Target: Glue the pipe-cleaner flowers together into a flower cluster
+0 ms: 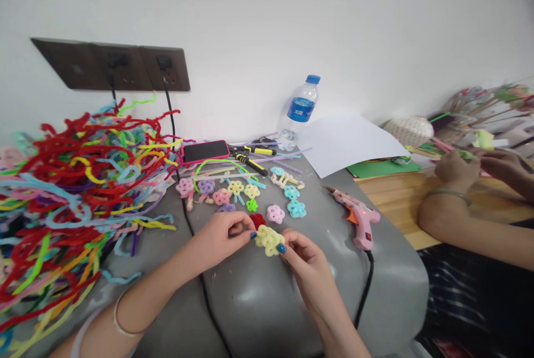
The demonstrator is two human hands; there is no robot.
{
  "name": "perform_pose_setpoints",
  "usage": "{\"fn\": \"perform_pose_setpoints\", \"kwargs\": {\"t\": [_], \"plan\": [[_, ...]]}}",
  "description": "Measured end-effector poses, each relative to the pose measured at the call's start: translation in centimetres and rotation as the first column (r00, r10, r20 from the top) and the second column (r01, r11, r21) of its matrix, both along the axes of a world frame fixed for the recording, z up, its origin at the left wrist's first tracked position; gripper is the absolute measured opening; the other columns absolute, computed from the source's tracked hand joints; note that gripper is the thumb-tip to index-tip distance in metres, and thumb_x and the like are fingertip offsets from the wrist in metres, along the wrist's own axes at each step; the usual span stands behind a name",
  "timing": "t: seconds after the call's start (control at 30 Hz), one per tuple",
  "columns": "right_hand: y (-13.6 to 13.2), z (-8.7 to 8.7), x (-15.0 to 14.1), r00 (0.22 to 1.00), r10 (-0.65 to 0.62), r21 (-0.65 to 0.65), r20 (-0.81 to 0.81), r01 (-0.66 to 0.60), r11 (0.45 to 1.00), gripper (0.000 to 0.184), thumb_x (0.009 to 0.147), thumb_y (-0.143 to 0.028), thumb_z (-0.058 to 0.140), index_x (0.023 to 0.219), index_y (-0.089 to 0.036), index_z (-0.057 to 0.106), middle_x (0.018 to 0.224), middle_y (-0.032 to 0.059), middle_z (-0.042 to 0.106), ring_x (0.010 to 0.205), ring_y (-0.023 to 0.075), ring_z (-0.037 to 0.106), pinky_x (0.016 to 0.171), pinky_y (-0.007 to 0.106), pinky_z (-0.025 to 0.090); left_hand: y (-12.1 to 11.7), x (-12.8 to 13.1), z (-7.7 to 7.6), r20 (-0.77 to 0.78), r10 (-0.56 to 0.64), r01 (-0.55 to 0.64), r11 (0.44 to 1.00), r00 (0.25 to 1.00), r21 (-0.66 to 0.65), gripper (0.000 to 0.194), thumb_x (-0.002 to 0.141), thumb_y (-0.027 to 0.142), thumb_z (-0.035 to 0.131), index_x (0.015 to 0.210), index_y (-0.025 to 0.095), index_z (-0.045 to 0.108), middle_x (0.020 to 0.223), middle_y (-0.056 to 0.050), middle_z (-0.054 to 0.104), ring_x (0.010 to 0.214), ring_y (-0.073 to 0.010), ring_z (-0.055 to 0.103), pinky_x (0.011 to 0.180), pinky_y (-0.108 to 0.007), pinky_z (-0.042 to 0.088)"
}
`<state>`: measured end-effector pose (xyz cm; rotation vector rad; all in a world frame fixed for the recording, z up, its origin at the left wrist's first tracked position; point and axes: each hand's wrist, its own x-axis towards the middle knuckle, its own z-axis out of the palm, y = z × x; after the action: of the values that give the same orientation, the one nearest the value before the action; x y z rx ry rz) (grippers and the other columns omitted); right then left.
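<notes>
Head view: the pale yellow looped flower is pinched by the fingertips of the left hand and right hand over the bench, inward of its right edge; its loops could be deformed by uneven pulling.

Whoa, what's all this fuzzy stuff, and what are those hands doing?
The left hand and right hand are holding a pale yellow fuzzy flower between their fingertips. Behind it, more small flowers lie on the gray surface, like a pink one and a bright green one. A big tangle of colorful fuzzy stems is piled on the left. The pink glue gun lies to the right, and nobody is holding it.
</notes>
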<state>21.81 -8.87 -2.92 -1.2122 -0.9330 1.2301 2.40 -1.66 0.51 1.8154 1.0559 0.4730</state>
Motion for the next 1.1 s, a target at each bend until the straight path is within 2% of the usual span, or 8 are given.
{"fn": "perform_pose_setpoints", "kwargs": {"t": [0.17, 0.4, 0.73, 0.93, 1.1], "plan": [[0.2, 0.0, -0.4, 0.999, -0.016, 0.020, 0.045, 0.016, 1.000, 0.031, 0.072, -0.048, 0.081, 0.069, -0.020, 0.069, 0.070, 0.0011, 0.060, 0.067, 0.0166, 0.052, 0.063, 0.027, 0.042, -0.2, 0.1, 0.1, 0.017, -0.009, 0.009, 1.000, 1.000, 0.003, 0.016, 0.084, 0.028, 0.055, 0.083, 0.016, 0.066, 0.061, 0.007, 0.035, 0.058, -0.0102, 0.034, 0.055, -0.024, 0.024], [0.2, -0.3, -0.5, 0.997, -0.051, -0.002, 0.059, 0.051, 0.999, 0.035, 0.069, -0.052, 0.082, 0.070, -0.020, 0.069, 0.064, -0.0001, 0.056, 0.063, 0.0155, 0.047, 0.060, 0.026, 0.038, -0.4, 0.1, 0.3, 0.024, -0.034, 0.035, 0.999, 0.999, -0.020, 0.015, 0.086, 0.025, 0.053, 0.085, 0.016, 0.065, 0.062, 0.007, 0.038, 0.059, -0.0103, 0.035, 0.056, -0.024, 0.024], [-0.3, -0.2, 0.2, 0.989, 0.011, 0.004, 0.146, -0.012, 1.000, 0.034, 0.074, -0.052, 0.079, 0.075, -0.021, 0.064, 0.063, -0.0024, 0.050, 0.059, 0.0143, 0.043, 0.054, 0.024, 0.036, -0.5, 0.1, 0.0, 0.024, -0.057, 0.059, 0.994, 0.998, -0.093, 0.018, 0.084, 0.025, 0.053, 0.088, 0.016, 0.068, 0.068, 0.003, 0.051, 0.062, -0.0115, 0.041, 0.058, -0.024, 0.029], [-1.0, -0.6, 1.2, 0.954, -0.107, 0.166, 0.278, 0.062, 0.984, 0.024, 0.081, -0.042, 0.074, 0.079, -0.021, 0.063, 0.069, -0.0007, 0.054, 0.060, 0.0146, 0.047, 0.054, 0.025, 0.039, -0.5, 0.2, -0.5, -0.108, -0.053, 0.034, 0.984, 0.993, -0.173, 0.018, 0.080, 0.022, 0.055, 0.081, 0.015, 0.071, 0.056, 0.006, 0.041, 0.054, -0.0107, 0.036, 0.052, -0.025, 0.023], [-1.0, -0.2, 0.7, 0.875, -0.032, 0.272, 0.482, -0.114, 0.956, 0.011, 0.085, -0.023, 0.066, 0.075, -0.021, 0.069, 0.068, 0.0004, 0.055, 0.059, 0.0151, 0.049, 0.055, 0.027, 0.038, -0.5, 0.1, -1.1, -0.155, -0.036, 0.013, 0.989, 0.987, -0.149, 0.015, 0.078, 0.023, 0.057, 0.075, 0.015, 0.070, 0.052, 0.007, 0.038, 0.052, -0.0108, 0.033, 0.049, -0.025, 0.020]]}}
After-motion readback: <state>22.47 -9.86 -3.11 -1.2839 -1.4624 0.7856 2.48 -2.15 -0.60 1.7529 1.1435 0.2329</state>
